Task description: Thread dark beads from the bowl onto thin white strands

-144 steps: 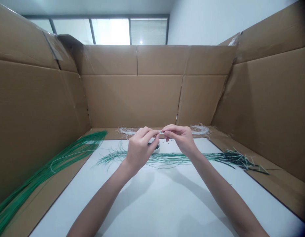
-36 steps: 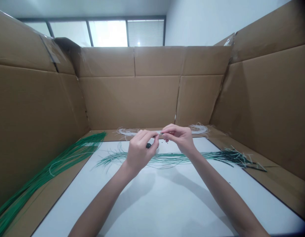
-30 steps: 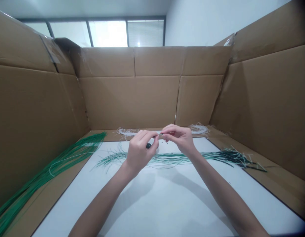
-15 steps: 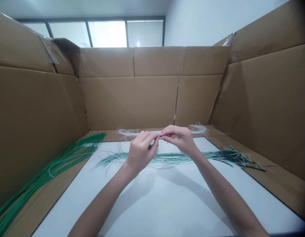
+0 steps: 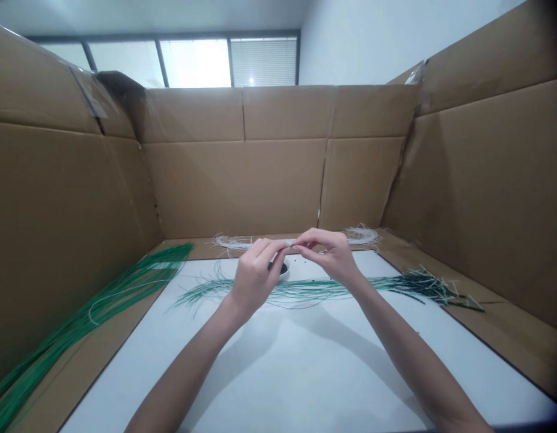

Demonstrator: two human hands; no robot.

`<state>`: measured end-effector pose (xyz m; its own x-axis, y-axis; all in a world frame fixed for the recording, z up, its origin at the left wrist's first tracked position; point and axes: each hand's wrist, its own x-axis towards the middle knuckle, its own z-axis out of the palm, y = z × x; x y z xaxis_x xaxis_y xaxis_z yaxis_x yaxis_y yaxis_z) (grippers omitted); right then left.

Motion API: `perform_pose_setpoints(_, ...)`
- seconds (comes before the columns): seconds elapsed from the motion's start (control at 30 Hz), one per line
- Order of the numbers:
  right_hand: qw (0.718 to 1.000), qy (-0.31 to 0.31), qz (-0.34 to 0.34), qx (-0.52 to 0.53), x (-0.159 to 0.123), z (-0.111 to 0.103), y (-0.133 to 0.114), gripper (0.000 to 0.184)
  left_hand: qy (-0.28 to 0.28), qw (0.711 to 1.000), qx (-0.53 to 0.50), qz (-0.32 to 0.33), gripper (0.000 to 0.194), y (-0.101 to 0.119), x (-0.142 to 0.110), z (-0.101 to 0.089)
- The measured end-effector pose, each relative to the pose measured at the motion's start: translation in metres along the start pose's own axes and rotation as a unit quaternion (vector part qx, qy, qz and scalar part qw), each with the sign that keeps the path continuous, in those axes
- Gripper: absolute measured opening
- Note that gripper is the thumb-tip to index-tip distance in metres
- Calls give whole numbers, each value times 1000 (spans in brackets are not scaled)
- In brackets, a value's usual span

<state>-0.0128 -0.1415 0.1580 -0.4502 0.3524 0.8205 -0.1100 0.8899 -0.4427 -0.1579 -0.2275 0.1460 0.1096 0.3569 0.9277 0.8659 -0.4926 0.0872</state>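
Observation:
My left hand (image 5: 255, 276) and my right hand (image 5: 327, 249) meet above the white board, fingertips almost touching. Each is closed in a pinch. A tiny dark greenish piece (image 5: 291, 245) shows between the fingertips, too small to identify. Partly hidden behind my left hand stands a small white bowl (image 5: 285, 275) holding dark bits. Below both hands, a bundle of thin green strands (image 5: 305, 290) lies across the board, its right end thicker, with dark green and pale tips (image 5: 426, 287). A few black specks (image 5: 306, 262) are scattered near the bowl.
Cardboard walls (image 5: 278, 186) enclose the white board (image 5: 278, 373) at left, back and right. Long green strands (image 5: 98, 307) lie along the left side. A bundle of white strands (image 5: 233, 242) rests along the back, partly behind my hands.
My left hand has shifted slightly left, and its fingertips are a little farther from the right ones. More of the bowl shows behind it. My right hand has hardly moved.

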Motion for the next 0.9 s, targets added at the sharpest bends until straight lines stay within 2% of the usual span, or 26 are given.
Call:
perform_pose_setpoints(0.2,999,-24,21,36,1,-3,2,7,2,999,-46,-23,9,-4,0,1)
perform_pose_setpoints(0.3,999,-38,-5,-1,1,-4,2,9,10,998,-47,-37,10,-7,0,3)
perform_pose_setpoints(0.47,993,-12,-75,-88,-1,-1,3,9,0,999,-46,-21,14,-9,-1,5)
perform_pose_setpoints(0.57,993,-33,-70,-86,0,-1,3,11,-12,997,-63,-38,10,-9,0,4)
perform_pose_setpoints(0.8,996,-85,1,-25,1,-3,4,16,-118,979,-112,-119,15,-10,8,-3)
perform_pose_setpoints(0.9,995,-90,22,-24,2,-3,6,16,-140,972,-125,-140,14,-13,9,-4)
